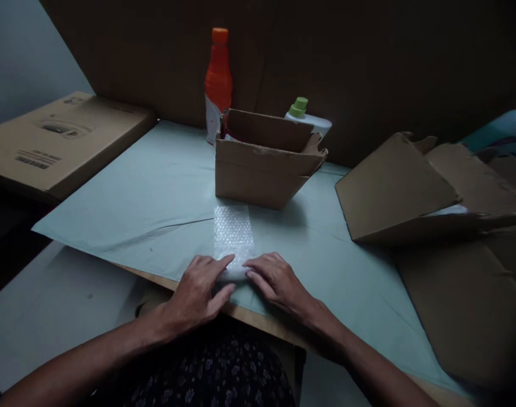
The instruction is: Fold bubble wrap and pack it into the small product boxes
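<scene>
A strip of bubble wrap (232, 226) lies on the light green cloth close to the table's front edge, its far end flat and its near end rolled into a small bundle. My left hand (203, 282) grips the left end of the roll, with thumb and forefinger on either side of it. At the right end, the fingers and thumb of my right hand (274, 280) close on the same roll. Whatever may be wrapped inside is hidden. Just beyond the strip stands an open cardboard box (261, 172), with its contents mostly out of sight.
Behind the box are an orange bottle (219, 79) and a white bottle with a green cap (299, 107). A flat printed carton (58, 138) lies at the left. Open cardboard boxes (402, 192) crowd the right side. A tall brown panel (368, 68) closes off the back.
</scene>
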Motion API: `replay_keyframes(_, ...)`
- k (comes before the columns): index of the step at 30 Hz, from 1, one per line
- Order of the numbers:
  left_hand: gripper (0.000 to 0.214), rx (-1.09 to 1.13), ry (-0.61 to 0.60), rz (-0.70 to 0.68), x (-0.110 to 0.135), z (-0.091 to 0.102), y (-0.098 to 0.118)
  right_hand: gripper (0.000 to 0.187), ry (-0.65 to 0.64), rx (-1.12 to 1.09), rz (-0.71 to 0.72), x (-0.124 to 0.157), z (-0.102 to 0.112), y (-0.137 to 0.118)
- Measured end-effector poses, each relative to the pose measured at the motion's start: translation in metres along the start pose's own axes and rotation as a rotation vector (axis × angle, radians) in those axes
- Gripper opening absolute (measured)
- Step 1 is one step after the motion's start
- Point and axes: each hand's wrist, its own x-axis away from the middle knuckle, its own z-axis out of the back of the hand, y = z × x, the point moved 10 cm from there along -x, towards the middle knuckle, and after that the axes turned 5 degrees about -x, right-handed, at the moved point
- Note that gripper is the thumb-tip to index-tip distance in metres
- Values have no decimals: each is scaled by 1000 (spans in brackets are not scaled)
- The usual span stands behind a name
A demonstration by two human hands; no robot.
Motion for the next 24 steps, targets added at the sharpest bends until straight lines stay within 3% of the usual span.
replay_keyframes(3,42,-73,-7,101,-4,-8,-20,21,139,29,-36,-7,13,7)
replay_keyframes(6,42,-187,-12,116,-15,-13,-35,31,298,206,54,1,25,0)
replay_keyframes(10,39,-261,26,33,-17,-5,-29,33,123,306,197,4,4,-11)
replay_keyframes(12,42,-233,61,-52,-12,3,-16,28,65,291,203,1,-4,-12)
replay_keyframes(15,39,-138,22,-115,-6,6,-7,22,49,149,138,-5,-3,-7)
replay_keyframes(18,39,-27,-6,-20,-9,5,-21,24,86,59,63,-6,5,-3)
replay_keyframes(21,38,-105,-10,77,-21,0,-41,33,207,200,89,-4,19,-10)
replay_keyframes(24,36,-240,0,109,-30,-4,-52,35,129,331,170,-11,7,-19)
